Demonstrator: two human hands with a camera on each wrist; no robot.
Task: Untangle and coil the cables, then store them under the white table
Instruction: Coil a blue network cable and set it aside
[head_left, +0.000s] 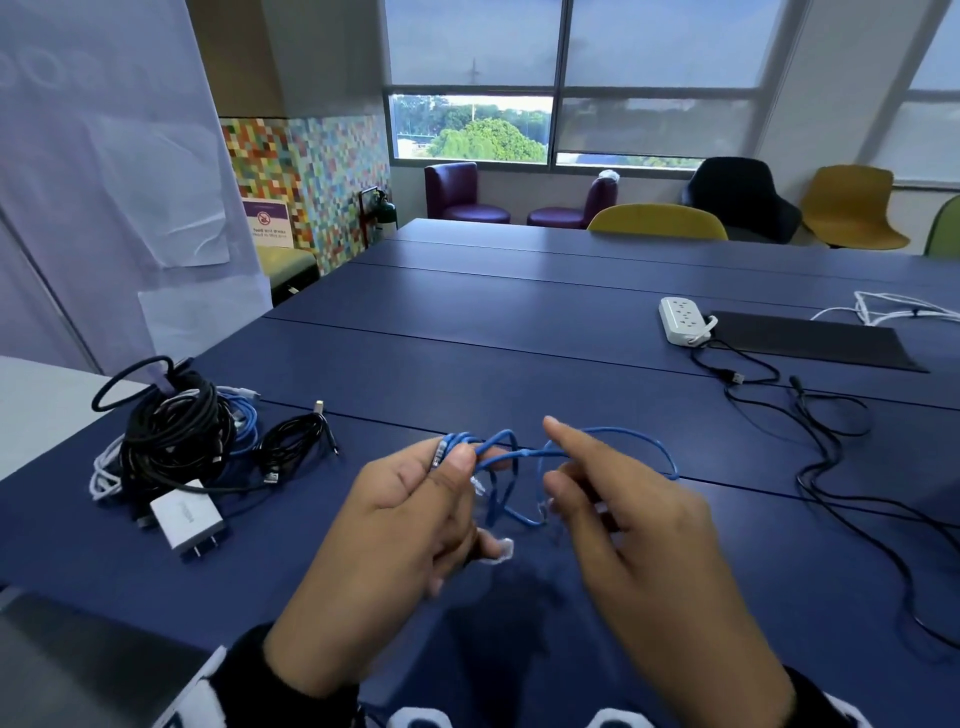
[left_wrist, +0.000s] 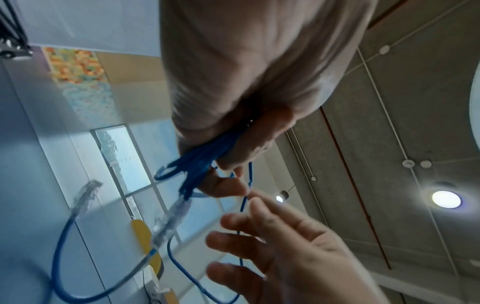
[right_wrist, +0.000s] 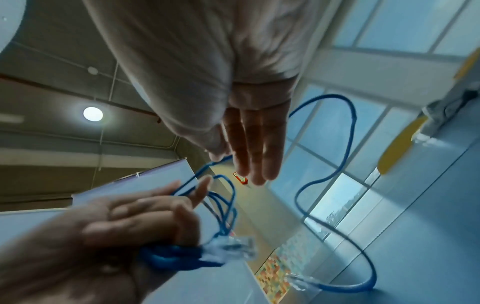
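Note:
A thin blue network cable (head_left: 635, 433) with clear plugs hangs in loose loops above the blue table (head_left: 519, 338). My left hand (head_left: 457, 467) pinches several gathered strands and one plug between thumb and fingers; the left wrist view shows the bunched blue strands (left_wrist: 197, 162) in that grip. My right hand (head_left: 550, 457) is just right of it with straight, spread fingers (right_wrist: 255, 152). A strand runs past its thumb, and nothing is gripped. In the right wrist view a wide loop of the cable (right_wrist: 350, 131) trails to a free clear plug (right_wrist: 301, 282).
A tangled pile of black, white and blue cables (head_left: 171, 441) with a white charger (head_left: 189, 519) lies at the left, a small black coil (head_left: 296, 441) beside it. A white table (head_left: 41, 405) adjoins there. At the right are a power strip (head_left: 683, 319), black mat (head_left: 810, 340) and loose black cables (head_left: 821, 452).

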